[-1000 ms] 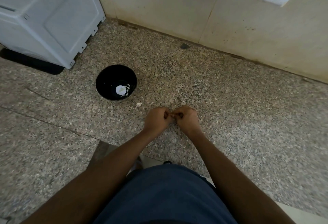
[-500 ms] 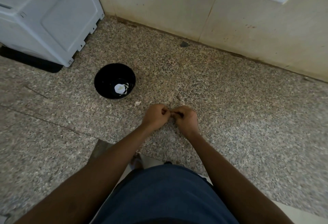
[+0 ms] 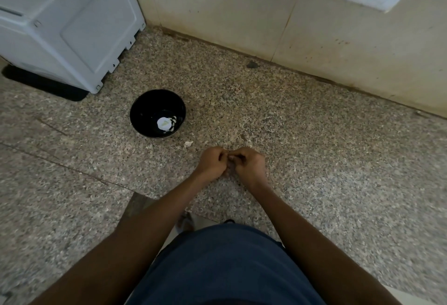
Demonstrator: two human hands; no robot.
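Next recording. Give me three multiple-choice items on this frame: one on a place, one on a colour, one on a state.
1. Where does the bowl stand relative to the left hand and right hand?
A. To their left, farther from the person.
B. To their right.
C. Directly under them.

2. What colour is the bowl?
A. White.
B. Black.
C. Red.

3. How are the two hands?
A. Flat and spread open.
B. One reaching into the bowl.
C. Fingers curled, pinching a small piece between them.

Answers: 1 A, the bowl sits up and left of the hands. 2 B, its wall is black, with pale bits inside. 3 C, both sets of fingers curl and meet over the piece.
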